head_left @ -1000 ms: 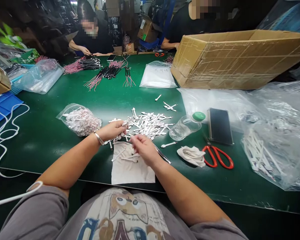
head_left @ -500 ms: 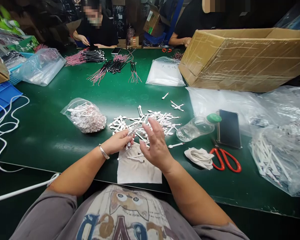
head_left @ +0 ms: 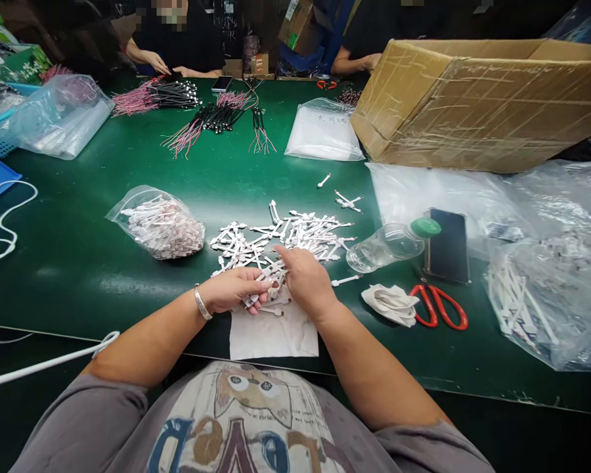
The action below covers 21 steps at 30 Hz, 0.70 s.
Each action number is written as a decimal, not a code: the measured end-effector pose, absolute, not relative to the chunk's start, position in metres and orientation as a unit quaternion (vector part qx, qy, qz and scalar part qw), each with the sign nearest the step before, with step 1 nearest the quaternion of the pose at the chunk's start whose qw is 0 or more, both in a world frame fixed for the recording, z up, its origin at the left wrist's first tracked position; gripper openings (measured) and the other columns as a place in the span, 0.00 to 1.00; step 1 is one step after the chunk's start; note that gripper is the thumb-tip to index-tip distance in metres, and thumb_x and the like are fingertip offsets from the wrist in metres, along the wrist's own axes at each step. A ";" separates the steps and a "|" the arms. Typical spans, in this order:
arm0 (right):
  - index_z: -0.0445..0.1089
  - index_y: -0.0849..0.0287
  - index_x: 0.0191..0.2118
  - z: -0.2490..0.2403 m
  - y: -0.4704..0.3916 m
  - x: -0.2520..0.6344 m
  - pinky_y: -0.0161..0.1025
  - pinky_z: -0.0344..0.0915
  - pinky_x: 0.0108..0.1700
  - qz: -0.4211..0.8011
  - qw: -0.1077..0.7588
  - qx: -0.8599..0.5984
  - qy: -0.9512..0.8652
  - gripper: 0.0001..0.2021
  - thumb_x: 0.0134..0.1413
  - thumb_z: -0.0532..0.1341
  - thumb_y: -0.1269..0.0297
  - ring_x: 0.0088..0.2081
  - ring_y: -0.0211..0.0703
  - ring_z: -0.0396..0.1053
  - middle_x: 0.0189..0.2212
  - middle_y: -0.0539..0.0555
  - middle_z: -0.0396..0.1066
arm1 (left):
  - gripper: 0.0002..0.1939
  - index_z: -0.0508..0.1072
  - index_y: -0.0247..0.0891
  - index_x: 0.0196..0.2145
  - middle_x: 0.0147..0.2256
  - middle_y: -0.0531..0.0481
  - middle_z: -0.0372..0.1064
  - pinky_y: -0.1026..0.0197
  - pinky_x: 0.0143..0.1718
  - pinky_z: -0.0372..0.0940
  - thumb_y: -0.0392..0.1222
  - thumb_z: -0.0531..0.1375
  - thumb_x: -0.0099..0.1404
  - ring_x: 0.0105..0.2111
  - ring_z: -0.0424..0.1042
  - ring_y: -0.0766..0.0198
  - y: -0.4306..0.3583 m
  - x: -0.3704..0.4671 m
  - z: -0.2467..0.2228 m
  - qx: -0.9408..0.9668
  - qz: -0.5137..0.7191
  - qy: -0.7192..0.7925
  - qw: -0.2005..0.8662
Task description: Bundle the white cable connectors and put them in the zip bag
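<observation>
White connector pieces [head_left: 315, 231] lie heaped inward of the table's [head_left: 79, 256] near edge, probably for easy reach.
A clear bag [head_left: 160, 226] keeps similar ones together; our left hand [head_left: 236, 289] pinches several over a cloth [head_left: 276, 338], perhaps spread for catching; our right hand [head_left: 309, 284] bends beside, its grip hidden.

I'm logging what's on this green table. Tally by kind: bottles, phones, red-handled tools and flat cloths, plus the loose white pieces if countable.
Bottle: 1
Phones (near phone, far phone): 2
Red-handled tools (near scissors, far tool): 2
Flat cloth: 1
Total: 6
Loose white pieces: overlapping too much to count, left out.
</observation>
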State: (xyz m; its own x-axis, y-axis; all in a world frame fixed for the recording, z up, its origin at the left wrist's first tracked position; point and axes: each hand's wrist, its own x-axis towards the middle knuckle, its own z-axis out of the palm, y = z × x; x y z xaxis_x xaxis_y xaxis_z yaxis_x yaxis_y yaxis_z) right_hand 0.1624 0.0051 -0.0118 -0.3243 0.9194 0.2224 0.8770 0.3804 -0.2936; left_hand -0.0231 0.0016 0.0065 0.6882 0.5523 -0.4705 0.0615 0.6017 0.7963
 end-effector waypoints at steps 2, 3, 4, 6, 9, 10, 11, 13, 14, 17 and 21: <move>0.63 0.60 0.53 -0.013 0.008 0.168 0.43 0.61 0.44 0.065 0.221 -0.574 -0.786 0.23 0.51 0.48 0.77 0.42 0.50 0.63 0.39 0.59 0.69 | 0.17 0.67 0.34 0.37 0.23 0.56 0.62 0.66 0.24 0.60 0.50 0.60 0.56 0.20 0.61 0.74 0.002 -0.024 0.005 0.422 0.159 0.367 0.813; 0.63 0.61 0.52 -0.013 0.009 0.171 0.44 0.60 0.46 0.078 0.251 -0.581 -0.770 0.22 0.51 0.48 0.77 0.43 0.50 0.63 0.41 0.59 0.69 | 0.17 0.67 0.34 0.38 0.23 0.56 0.62 0.67 0.24 0.59 0.50 0.60 0.57 0.20 0.61 0.74 0.002 -0.023 0.004 0.423 0.168 0.366 0.812; 0.64 0.61 0.51 -0.013 0.011 0.174 0.44 0.60 0.46 0.103 0.283 -0.586 -0.752 0.20 0.52 0.48 0.75 0.44 0.49 0.63 0.42 0.59 0.69 | 0.17 0.67 0.33 0.38 0.23 0.56 0.62 0.67 0.24 0.59 0.49 0.60 0.57 0.20 0.61 0.74 0.002 -0.023 0.004 0.420 0.181 0.362 0.812; 0.66 0.60 0.45 -0.012 0.013 0.177 0.43 0.62 0.43 0.184 0.345 -0.599 -0.698 0.13 0.56 0.49 0.68 0.39 0.47 0.66 0.38 0.58 0.70 | 0.16 0.67 0.33 0.39 0.24 0.55 0.63 0.67 0.25 0.59 0.48 0.60 0.57 0.21 0.62 0.73 0.002 -0.021 0.005 0.400 0.211 0.351 0.820; 0.66 0.60 0.34 -0.007 0.013 0.176 0.38 0.63 0.31 0.361 0.414 -0.601 -0.580 0.15 0.58 0.50 0.54 0.28 0.40 0.65 0.28 0.54 0.67 | 0.16 0.67 0.33 0.39 0.28 0.52 0.65 0.66 0.30 0.60 0.44 0.62 0.56 0.25 0.65 0.72 0.002 -0.020 0.007 0.346 0.255 0.349 0.833; 0.65 0.60 0.32 -0.006 0.012 0.174 0.36 0.61 0.28 0.420 0.421 -0.591 -0.545 0.17 0.56 0.51 0.51 0.24 0.38 0.63 0.26 0.52 0.66 | 0.16 0.67 0.33 0.39 0.28 0.52 0.66 0.65 0.31 0.61 0.43 0.63 0.55 0.25 0.66 0.72 0.003 -0.020 0.007 0.330 0.262 0.353 0.836; 0.65 0.61 0.32 -0.004 0.011 0.172 0.34 0.59 0.25 0.472 0.421 -0.577 -0.516 0.18 0.55 0.52 0.49 0.22 0.35 0.61 0.24 0.51 0.64 | 0.16 0.67 0.33 0.40 0.29 0.51 0.66 0.65 0.32 0.61 0.42 0.63 0.55 0.26 0.66 0.72 0.004 -0.020 0.007 0.317 0.264 0.356 0.838; 0.67 0.62 0.35 -0.002 0.008 0.168 0.32 0.54 0.21 0.545 0.405 -0.548 -0.488 0.19 0.53 0.55 0.48 0.18 0.31 0.55 0.21 0.48 0.60 | 0.16 0.68 0.32 0.39 0.29 0.50 0.67 0.64 0.32 0.62 0.41 0.64 0.54 0.26 0.67 0.71 0.004 -0.021 0.006 0.303 0.264 0.357 0.844; 0.68 0.62 0.38 -0.002 0.007 0.166 0.32 0.52 0.21 0.567 0.393 -0.537 -0.487 0.19 0.52 0.56 0.49 0.18 0.31 0.53 0.20 0.46 0.58 | 0.16 0.68 0.32 0.39 0.29 0.50 0.67 0.64 0.32 0.62 0.41 0.64 0.54 0.26 0.67 0.71 0.005 -0.021 0.004 0.300 0.261 0.355 0.846; 0.67 0.63 0.44 -0.004 0.004 0.161 0.32 0.54 0.23 0.607 0.371 -0.507 -0.486 0.21 0.50 0.59 0.51 0.20 0.32 0.56 0.19 0.45 0.59 | 0.14 0.69 0.32 0.38 0.30 0.49 0.68 0.64 0.31 0.62 0.42 0.63 0.55 0.26 0.68 0.71 0.005 -0.021 -0.002 0.307 0.254 0.353 0.846; 0.66 0.63 0.44 -0.010 0.001 0.155 0.34 0.61 0.28 0.669 0.362 -0.478 -0.439 0.23 0.45 0.64 0.53 0.27 0.37 0.65 0.26 0.51 0.68 | 0.14 0.69 0.30 0.33 0.29 0.47 0.68 0.65 0.31 0.62 0.44 0.63 0.55 0.26 0.69 0.70 0.003 -0.018 -0.008 0.340 0.241 0.354 0.837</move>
